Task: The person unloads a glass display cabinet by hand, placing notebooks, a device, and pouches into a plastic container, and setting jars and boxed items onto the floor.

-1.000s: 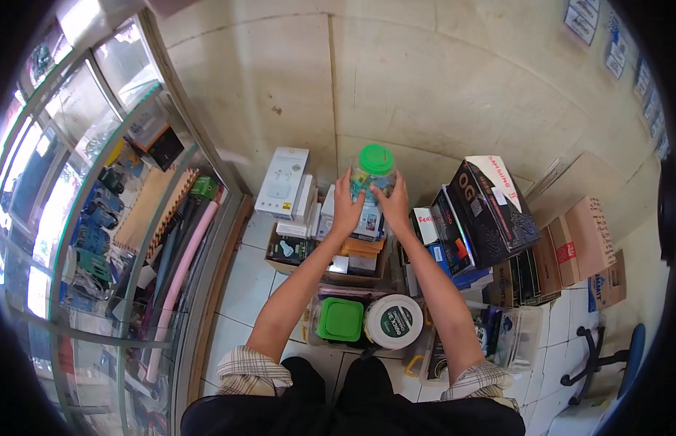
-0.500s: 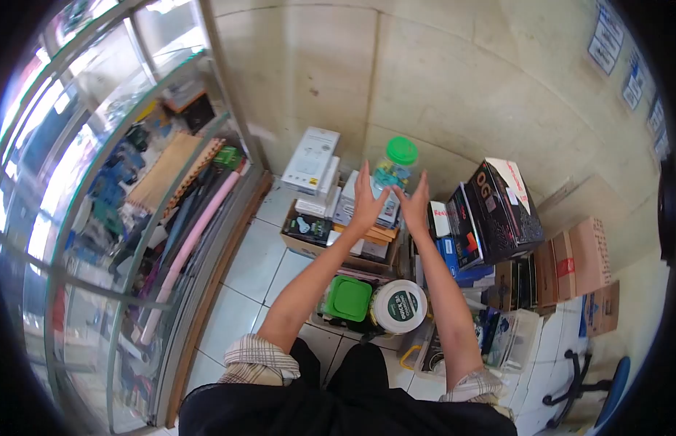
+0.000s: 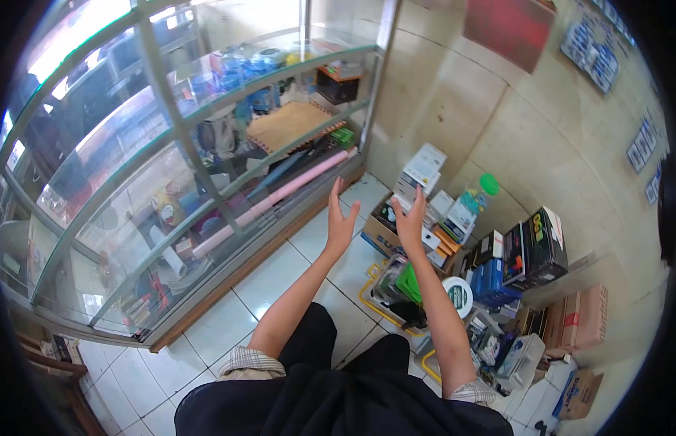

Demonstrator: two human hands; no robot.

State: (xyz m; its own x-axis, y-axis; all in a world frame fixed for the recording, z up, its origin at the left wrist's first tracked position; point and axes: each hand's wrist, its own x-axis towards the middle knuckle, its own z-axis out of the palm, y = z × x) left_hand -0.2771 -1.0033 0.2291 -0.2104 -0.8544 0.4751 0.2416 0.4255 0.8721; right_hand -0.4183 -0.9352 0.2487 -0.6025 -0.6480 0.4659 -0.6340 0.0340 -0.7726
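Observation:
My left hand is raised over the floor tiles between the glass cabinet and the boxes, fingers apart and holding nothing. In front of the cardboard box my right hand is also open and empty, its fingers overlapping the view of the white boxes. A clear jar with a green lid stands behind the boxes near the wall, apart from both hands. Orange packets lie in the cardboard box.
The glass cabinet fills the left, with a pink roll inside. A green-lidded container and a white round tub sit beyond my right forearm. Black boxes and brown cartons stand at right.
The hands have let go of the green-lidded jar, which stays behind the boxes. The view has swung left toward the cabinet, and both hands are now away from the jar, left of it.

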